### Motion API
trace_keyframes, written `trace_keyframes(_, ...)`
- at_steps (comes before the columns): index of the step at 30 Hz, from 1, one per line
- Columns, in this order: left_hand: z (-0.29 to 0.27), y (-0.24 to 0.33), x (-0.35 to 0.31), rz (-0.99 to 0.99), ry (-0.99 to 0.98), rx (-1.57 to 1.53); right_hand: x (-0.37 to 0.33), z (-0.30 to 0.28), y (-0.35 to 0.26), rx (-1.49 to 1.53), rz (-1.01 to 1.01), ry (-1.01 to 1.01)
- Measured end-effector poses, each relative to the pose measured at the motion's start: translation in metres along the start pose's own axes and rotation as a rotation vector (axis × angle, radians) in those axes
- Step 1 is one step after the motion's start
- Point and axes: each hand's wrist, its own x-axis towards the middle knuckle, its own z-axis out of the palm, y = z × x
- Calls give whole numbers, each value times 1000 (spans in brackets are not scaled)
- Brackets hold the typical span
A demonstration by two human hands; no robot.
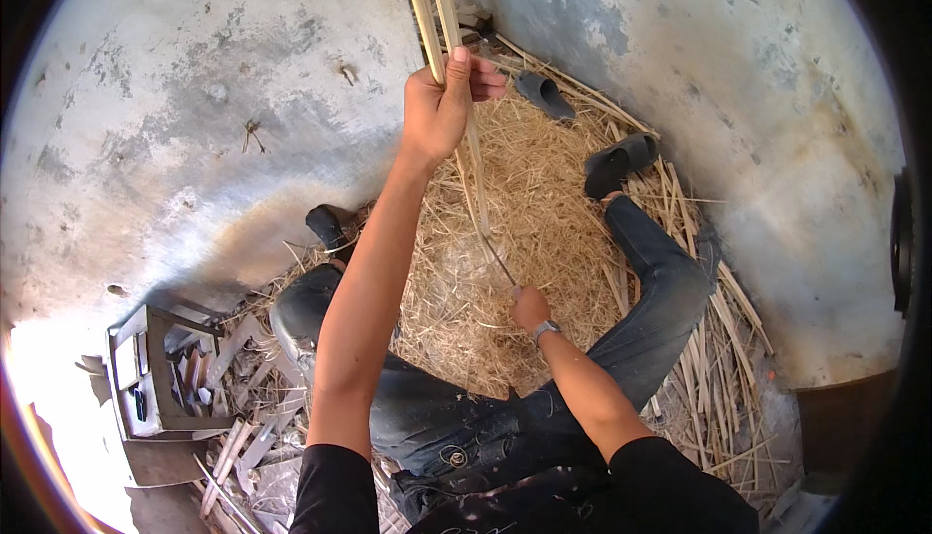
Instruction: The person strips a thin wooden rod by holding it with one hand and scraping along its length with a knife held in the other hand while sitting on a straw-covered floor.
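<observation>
My left hand (449,102) is raised and wrapped round long pale split strips (417,0) that look like bamboo. Its thumb lies along them and the other fingers curl loosely. Above the hand the strips stand apart and run out of the top of the view; below it they slant down to a thin end. My right hand (531,309), lower and nearer my body, is closed round a knife, its handle mostly hidden. The narrow dark blade (499,259) points up and left, meeting the strips' lower end; whether it cuts into them I cannot tell.
Pale shavings (529,214) cover the floor between my legs. Loose sticks (718,369) lie along the right wall. A dark slipper (546,95) lies ahead near the corner. At the left stands a small wooden frame (160,379) beside scraps. Worn walls (243,78) close in both sides.
</observation>
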Motion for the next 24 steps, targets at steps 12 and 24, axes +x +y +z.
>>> trace_keyframes(12,-13,-13,3,-48,-56,-3,19,-31,-17,275,245,-405)
trace_keyframes(24,-100,-24,-13,68,353,199,-10,-32,-39,257,129,-362)
